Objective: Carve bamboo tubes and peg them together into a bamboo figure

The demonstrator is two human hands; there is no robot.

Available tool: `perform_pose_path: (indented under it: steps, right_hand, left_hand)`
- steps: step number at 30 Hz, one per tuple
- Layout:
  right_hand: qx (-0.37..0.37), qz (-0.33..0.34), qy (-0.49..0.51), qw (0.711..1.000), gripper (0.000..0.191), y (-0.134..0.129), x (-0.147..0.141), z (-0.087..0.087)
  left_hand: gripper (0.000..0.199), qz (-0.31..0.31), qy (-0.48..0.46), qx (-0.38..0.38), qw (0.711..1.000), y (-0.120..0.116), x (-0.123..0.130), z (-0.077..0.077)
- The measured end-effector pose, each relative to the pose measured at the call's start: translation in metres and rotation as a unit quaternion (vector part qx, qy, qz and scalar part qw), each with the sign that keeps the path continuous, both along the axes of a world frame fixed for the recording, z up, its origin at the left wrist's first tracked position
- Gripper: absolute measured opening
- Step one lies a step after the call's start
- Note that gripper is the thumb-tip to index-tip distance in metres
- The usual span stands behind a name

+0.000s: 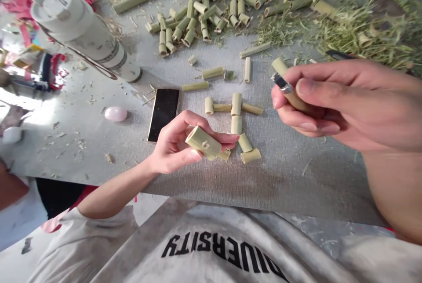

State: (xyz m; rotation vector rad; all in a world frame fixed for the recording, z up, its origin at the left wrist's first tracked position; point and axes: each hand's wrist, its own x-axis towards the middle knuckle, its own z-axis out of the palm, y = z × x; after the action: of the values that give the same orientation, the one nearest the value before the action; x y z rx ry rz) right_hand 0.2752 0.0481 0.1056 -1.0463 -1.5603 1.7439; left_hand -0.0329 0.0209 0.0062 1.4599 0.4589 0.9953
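Observation:
My left hand (180, 142) holds a short bamboo tube (203, 142) between thumb and fingers; a small rough hole shows in its side. My right hand (329, 98) is closed round a wooden-handled tool (296, 99) with a metal collar and a dark tip. Beside that tip, a pale bamboo piece (279, 66) shows at the fingers of the same hand. Between the hands, bamboo pieces lie on the table in a jointed figure, with an upright tube (236, 104), a crosswise stick (222, 107) and an angled tube (251, 156) at the bottom.
A black phone (163, 114) lies left of the figure, near a pink oval object (115, 114). A white bottle (85, 32) stands at the back left. Many bamboo pieces (189, 23) and a heap of green shavings (369, 32) cover the back. Another person's arm (11, 186) shows at the left edge.

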Motion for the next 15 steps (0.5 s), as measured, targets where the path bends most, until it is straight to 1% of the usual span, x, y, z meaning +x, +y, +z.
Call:
perform_pose_path:
  steps: [6, 10, 12, 13, 15]
  right_hand:
    - [-0.030, -0.005, -0.016, 0.999, 0.051, 0.005, 0.000, -0.002]
    - [-0.040, 0.012, -0.019, 0.999, 0.043, 0.007, 0.001, -0.005]
    - [-0.011, 0.028, -0.019, 0.999, 0.036, 0.005, 0.002, -0.007]
    - [0.018, 0.036, -0.025, 0.999, 0.032, 0.003, 0.002, -0.007]
    - [0.109, 0.036, -0.059, 0.992, 0.024, -0.006, 0.000, -0.006]
  left_hand:
    - [0.021, -0.050, -0.053, -0.024, 0.997, -0.007, 0.006, 0.014]
    - [0.021, -0.086, -0.079, -0.042, 0.992, -0.010, 0.006, 0.018]
    - [0.022, -0.092, -0.083, -0.043, 0.991, -0.010, 0.006, 0.018]
    - [0.021, -0.092, -0.084, -0.043, 0.991, -0.010, 0.006, 0.018]
    - [0.020, -0.091, -0.088, -0.041, 0.991, -0.009, 0.006, 0.018]
